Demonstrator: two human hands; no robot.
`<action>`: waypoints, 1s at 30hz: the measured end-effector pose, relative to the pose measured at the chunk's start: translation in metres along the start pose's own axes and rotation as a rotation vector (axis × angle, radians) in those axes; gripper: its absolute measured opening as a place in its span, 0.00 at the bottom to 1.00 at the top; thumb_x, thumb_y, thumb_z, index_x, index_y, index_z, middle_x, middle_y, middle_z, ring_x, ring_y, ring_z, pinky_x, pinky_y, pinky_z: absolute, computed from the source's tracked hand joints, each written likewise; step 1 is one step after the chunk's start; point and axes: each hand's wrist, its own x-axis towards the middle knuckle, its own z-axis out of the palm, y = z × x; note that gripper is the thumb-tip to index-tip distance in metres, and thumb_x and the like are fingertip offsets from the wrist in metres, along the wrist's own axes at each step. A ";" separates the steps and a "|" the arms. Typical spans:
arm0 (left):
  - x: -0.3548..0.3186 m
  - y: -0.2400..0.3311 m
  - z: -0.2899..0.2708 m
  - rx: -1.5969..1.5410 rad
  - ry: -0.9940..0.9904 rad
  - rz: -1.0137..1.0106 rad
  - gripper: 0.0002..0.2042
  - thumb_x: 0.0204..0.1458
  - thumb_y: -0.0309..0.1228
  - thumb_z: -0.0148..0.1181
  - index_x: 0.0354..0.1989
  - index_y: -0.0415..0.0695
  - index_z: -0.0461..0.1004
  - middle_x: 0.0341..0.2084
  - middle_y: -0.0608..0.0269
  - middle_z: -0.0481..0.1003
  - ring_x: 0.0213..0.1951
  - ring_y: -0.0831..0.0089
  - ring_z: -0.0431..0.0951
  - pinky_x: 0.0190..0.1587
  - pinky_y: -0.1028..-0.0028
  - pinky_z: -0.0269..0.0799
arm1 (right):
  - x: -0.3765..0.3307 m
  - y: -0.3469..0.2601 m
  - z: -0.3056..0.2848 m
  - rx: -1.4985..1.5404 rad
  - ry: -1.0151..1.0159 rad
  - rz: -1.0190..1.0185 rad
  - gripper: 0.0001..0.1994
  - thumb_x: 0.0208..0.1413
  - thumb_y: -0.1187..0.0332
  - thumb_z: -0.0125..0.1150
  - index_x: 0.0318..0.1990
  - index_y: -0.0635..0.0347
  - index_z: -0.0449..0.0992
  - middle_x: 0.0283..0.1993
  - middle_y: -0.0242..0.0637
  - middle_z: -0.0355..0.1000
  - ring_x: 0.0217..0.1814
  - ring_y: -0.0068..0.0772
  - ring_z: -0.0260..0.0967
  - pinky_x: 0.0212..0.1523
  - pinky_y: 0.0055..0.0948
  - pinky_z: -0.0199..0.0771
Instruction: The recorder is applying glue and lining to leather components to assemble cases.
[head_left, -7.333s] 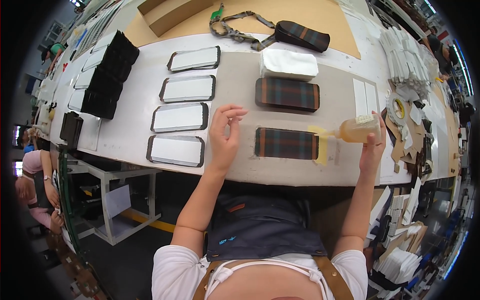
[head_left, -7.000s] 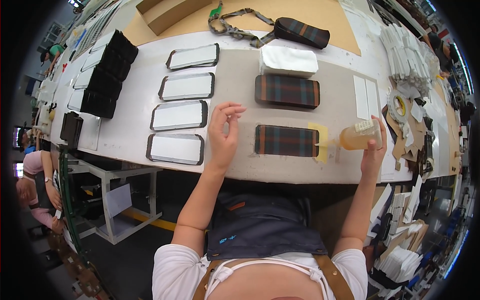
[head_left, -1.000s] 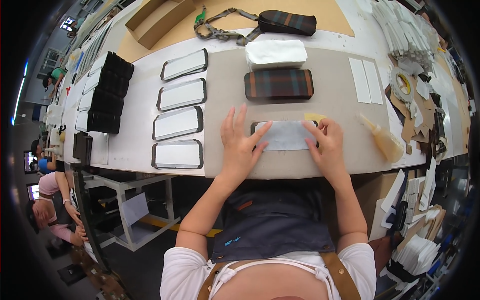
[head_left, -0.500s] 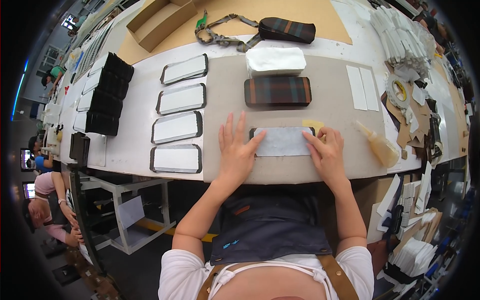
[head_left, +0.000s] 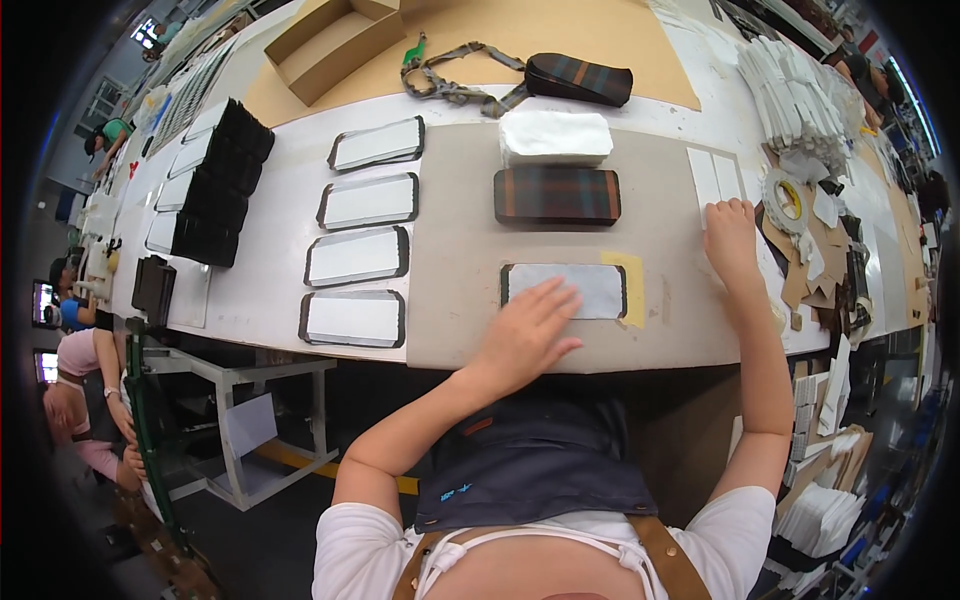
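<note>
A flat panel point(head_left: 597, 290) with a pale covering and dark rounded ends lies on the grey mat at the middle front. My left hand point(head_left: 530, 335) rests flat over its left part, fingers stretched out. A piece of yellow tape or paper point(head_left: 634, 290) shows along the panel's right end. My right hand point(head_left: 733, 238) is farther right, fingers bent and pressed together at the near ends of two white strips point(head_left: 712, 172); its fingertips are hidden. Beyond the panel lie a plaid case point(head_left: 557, 196) and a white padded block point(head_left: 556, 138).
Four similar panels point(head_left: 353, 318) line the table to the left, beside rows of black pieces point(head_left: 210, 225). A second plaid case point(head_left: 580, 78), a patterned strap point(head_left: 455, 85) and a cardboard box point(head_left: 333, 45) lie at the back. A tape roll point(head_left: 783, 198) sits on the right.
My right hand has left the panel's right end and reached right to the white strips. My left hand has moved right onto the panel. The yellow piece now shows along the panel's right side.
</note>
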 end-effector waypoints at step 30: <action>0.048 -0.014 -0.010 -0.724 0.337 -0.283 0.40 0.60 0.45 0.67 0.74 0.36 0.55 0.69 0.45 0.62 0.73 0.51 0.57 0.74 0.55 0.52 | -0.055 -0.060 -0.092 1.332 0.266 0.152 0.05 0.66 0.75 0.60 0.42 0.69 0.80 0.43 0.34 0.80 0.52 0.25 0.73 0.72 0.39 0.60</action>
